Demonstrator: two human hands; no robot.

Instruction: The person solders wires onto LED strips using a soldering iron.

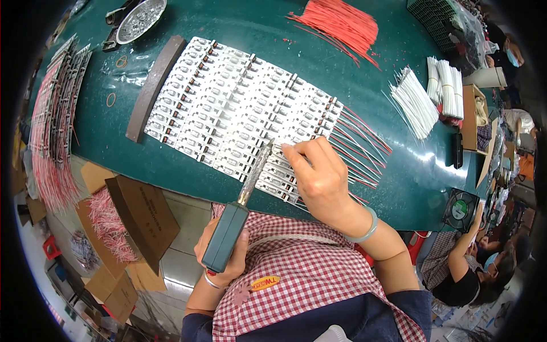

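Observation:
My left hand (pixel 232 256) is wrapped round the dark green handle of a soldering iron (pixel 225 236). The iron's metal barrel slants up and right, and its tip touches or hovers just over a panel of small white circuit boards (pixel 228 108); I cannot tell which. Right beside the tip, the thumb and fingers of my right hand (pixel 322 176) are pinched together low over the boards. What they pinch is too small or hidden to make out. Red and white wires (pixel 364 148) trail from the panel's right side, partly behind my right hand.
A brown bar (pixel 154 91) lies along the panel's left edge. Finished-looking wired boards (pixel 57 108) stack at far left. Red wires (pixel 340 25) and white wires (pixel 415 102) lie beyond. A metal dish (pixel 141 21), a small fan (pixel 460 208) and an open wire-filled carton (pixel 145 219) surround me. Co-workers sit at right.

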